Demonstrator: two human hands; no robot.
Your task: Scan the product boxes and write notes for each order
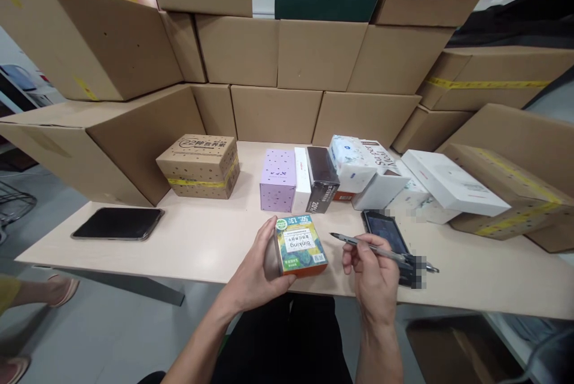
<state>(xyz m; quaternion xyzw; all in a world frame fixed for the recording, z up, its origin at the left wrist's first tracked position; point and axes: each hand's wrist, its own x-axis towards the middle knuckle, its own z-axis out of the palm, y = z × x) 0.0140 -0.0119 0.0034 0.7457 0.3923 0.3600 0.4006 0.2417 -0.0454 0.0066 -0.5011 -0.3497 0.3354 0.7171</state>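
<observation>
My left hand (260,270) grips a small printed box (301,246), green and yellow on top with an orange side, at the front of the table. The box's lettering "Binking" appears upside down to me. In my right hand (374,279) is a pen (372,244), held between thumb and fingers, its tip pointing left toward the box but apart from it. Behind the right hand lies a black phone-like device (386,229), partly covered by that hand and the pen. Just behind the small box stand a lilac box (278,180), a slim white box (302,179) and a dark box (323,177).
A dark-screened phone (119,224) lies at the table's left. Nearby sits a brown carton (200,165) with yellow tape. White packages (354,162) and a white box (452,182) are piled at right. Stacked cardboard boxes (275,112) wall the back. A person's foot (60,289) shows at lower left.
</observation>
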